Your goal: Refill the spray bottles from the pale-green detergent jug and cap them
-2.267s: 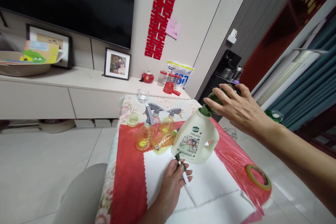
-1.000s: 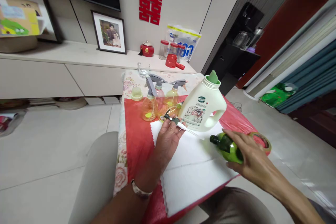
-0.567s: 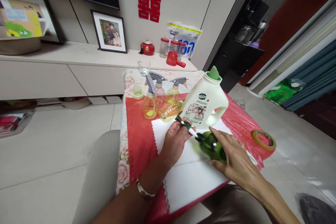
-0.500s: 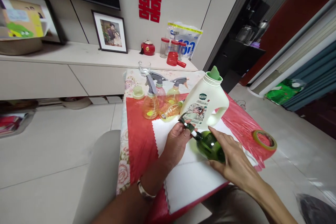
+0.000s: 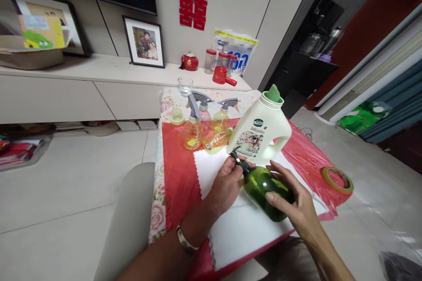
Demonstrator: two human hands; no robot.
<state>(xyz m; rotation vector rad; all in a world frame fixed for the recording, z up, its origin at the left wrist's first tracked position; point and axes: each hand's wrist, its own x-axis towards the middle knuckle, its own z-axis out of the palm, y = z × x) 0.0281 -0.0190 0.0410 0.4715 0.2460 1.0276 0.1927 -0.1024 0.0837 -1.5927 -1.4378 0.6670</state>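
Observation:
My left hand [image 5: 229, 180] is closed with its fingertips round a black pump head [image 5: 243, 164] at the neck of a green see-through bottle [image 5: 263, 189]. The bottle lies tilted, its neck pointing up and left, over a white cloth [image 5: 237, 237]. My right hand [image 5: 296, 202] grips the bottle's body, thumb across the near side and fingers over the far side. Just behind stands a large cream detergent jug [image 5: 263, 127] with a green spout. Beyond my left hand are several spray bottles, among them an orange one [image 5: 192, 134] and a pink one [image 5: 205, 118].
A small clear bottle [image 5: 217, 140] lies on its side by the sprayers. A pale green cap [image 5: 177, 116] and a glass cup [image 5: 185, 85] are at the table's back left. A tape roll [image 5: 336, 180] lies on red plastic [image 5: 306, 149] at the right.
The pump head now sits closer to the bottle's neck, and its white part is mostly out of sight. My right hand has shifted, its thumb now lying across the bottle's side.

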